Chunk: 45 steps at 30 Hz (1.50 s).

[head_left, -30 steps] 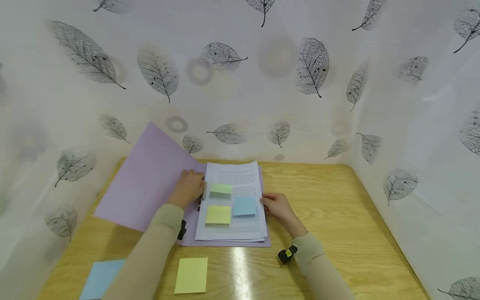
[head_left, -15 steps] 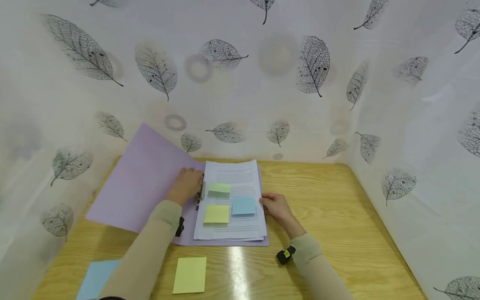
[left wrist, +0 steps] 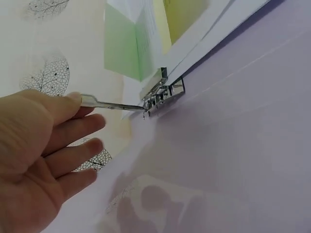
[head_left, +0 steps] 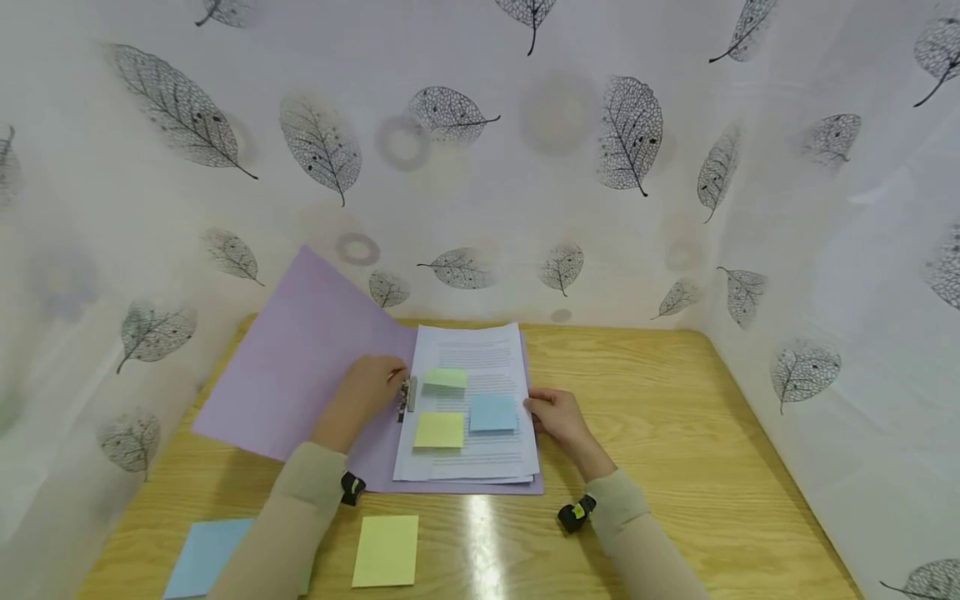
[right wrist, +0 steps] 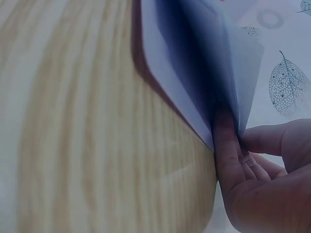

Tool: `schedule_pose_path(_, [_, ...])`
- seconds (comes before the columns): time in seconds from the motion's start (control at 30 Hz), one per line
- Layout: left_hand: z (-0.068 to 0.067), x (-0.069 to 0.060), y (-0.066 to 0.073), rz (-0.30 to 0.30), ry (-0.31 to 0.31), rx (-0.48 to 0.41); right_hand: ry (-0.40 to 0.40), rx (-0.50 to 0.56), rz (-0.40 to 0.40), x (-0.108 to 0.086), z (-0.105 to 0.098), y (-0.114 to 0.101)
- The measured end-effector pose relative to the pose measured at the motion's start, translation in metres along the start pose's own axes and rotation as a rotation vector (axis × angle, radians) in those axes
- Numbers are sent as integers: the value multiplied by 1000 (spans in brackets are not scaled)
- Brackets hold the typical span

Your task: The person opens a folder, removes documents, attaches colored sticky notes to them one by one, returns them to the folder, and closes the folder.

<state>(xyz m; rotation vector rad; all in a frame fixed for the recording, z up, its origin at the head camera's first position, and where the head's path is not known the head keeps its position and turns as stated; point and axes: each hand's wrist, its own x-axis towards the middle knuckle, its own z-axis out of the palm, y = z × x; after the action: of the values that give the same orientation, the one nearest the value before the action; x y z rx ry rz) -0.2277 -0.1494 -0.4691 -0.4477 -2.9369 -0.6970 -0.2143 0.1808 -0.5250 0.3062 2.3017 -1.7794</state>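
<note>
A purple folder (head_left: pixel 292 367) lies open, its cover raised on the left. Printed papers (head_left: pixel 472 462) rest inside, bearing green (head_left: pixel 445 379), yellow (head_left: pixel 438 431) and blue (head_left: pixel 492 414) sticky notes. At their left edge is a metal lever clip (head_left: pixel 406 400). My left hand (head_left: pixel 367 387) pinches the clip's lever (left wrist: pixel 116 106) between thumb and index finger; in the left wrist view the other fingers are loosely bent. My right hand (head_left: pixel 558 414) pinches the papers' right edge, thumb above and a finger underneath. In the right wrist view a gap shows below the held sheets (right wrist: pixel 245 63).
A yellow note pad (head_left: pixel 386 550) and a blue sheet or pad (head_left: pixel 206 557) lie near the table's front. Something green (head_left: pixel 306 575) peeks out beside the left sleeve. Leaf-patterned curtains (head_left: pixel 555 192) enclose the wooden table (head_left: pixel 637 367) behind and at the sides.
My left hand has drawn back toward me and a little left from over the clip, leaving more of the metal visible. My right hand stays at the papers' edge.
</note>
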Motion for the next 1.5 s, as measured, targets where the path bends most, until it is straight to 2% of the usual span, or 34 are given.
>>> schedule_pose_path(0.1, [-1,-12,-3,23,-20,-31,-6,-2,-9,0,0,0])
schedule_pose_path(0.27, [3,-27,-7,-18,-67,-34,-8,-6,-19,-1,0,0])
schedule_pose_path(0.37, [7,-35,-5,-10,-89,-27,-11,-6,-16,-1,0,0])
schedule_pose_path(0.63, [19,-51,1,106,-87,137,4,-19,6,0,-1,2])
schedule_pose_path(0.83, [30,-62,-3,121,-113,228,2,-34,11,1,-2,4])
schedule_pose_path(1.0, [34,-66,-2,116,-141,255,-1,-30,11,4,-1,7])
schedule_pose_path(1.27, [40,-63,-4,135,-123,294,-2,-24,14,3,1,7])
schedule_pose_path(1.5, [35,-65,-6,150,-106,250,-14,-24,4,3,0,2])
